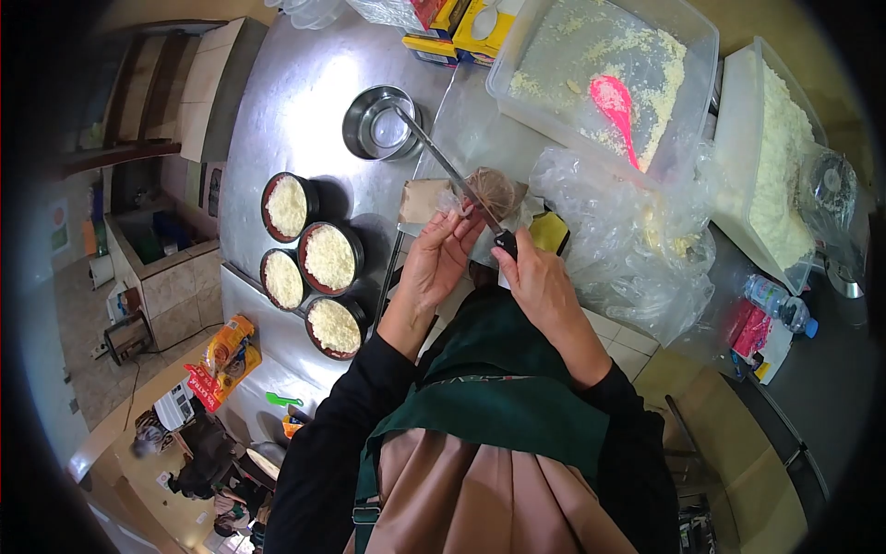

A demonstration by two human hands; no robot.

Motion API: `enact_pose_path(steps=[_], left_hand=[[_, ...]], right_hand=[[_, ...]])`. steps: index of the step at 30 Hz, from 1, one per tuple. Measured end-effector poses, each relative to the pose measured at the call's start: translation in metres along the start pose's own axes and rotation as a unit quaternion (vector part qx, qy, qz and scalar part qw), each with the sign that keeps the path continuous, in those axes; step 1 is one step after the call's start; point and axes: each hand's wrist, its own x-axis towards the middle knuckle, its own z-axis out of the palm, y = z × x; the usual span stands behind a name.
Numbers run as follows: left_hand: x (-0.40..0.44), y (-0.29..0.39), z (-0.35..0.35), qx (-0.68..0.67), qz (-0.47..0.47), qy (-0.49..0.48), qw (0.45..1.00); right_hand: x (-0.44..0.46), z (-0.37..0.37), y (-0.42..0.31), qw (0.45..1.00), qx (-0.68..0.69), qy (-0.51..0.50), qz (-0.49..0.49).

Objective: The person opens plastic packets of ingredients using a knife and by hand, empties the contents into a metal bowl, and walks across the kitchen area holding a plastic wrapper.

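My right hand (540,282) is closed around the black handle of a long knife (443,162), whose narrow blade slants up and to the left. Just under the blade, my left hand (440,249) is turned partly palm up with its fingers bent together. A small clear, plastic-looking scrap (449,200) shows at those fingertips, but its kind is hard to make out. Beyond both hands, partly behind the blade, sits a ball of brown twine (496,191) on the table edge. A piece of brown cardboard (421,200) lies to its left.
Several round dark pans filled with white crumbly stuff (330,257) stand left, near a bare metal pan (377,125). At right are a plastic tub (517,97) with a pink spoon (614,109), crumpled clear plastic (609,249), a tub of white gratings (780,175) and a water bottle (775,300).
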Motion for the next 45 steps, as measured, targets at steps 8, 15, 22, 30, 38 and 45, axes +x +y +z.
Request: enact_pose_path(steps=[8,15,22,30,38,45], left_hand=[[0.001,0.003,-0.001,0.000,0.009,0.014,1.000],[0.002,-0.007,-0.010,0.009,-0.006,-0.006,1.000],[0.002,-0.006,-0.002,0.001,-0.002,0.006,1.000],[-0.001,-0.004,0.003,0.002,0.007,0.023,1.000],[-0.001,-0.003,0.002,0.011,0.013,-0.014,1.000],[-0.004,-0.002,0.005,-0.019,-0.002,-0.007,1.000]], right_hand=[[0.003,0.006,0.000,1.000,0.019,0.002,0.002],[0.018,0.005,-0.007,1.000,-0.004,0.015,-0.017],[0.002,0.007,0.001,1.000,0.001,-0.006,0.013],[-0.004,0.007,0.003,1.000,0.021,0.005,0.003],[-0.003,0.006,0.000,1.000,0.012,0.014,-0.002],[-0.013,-0.014,-0.001,0.999,0.010,0.039,0.015]])
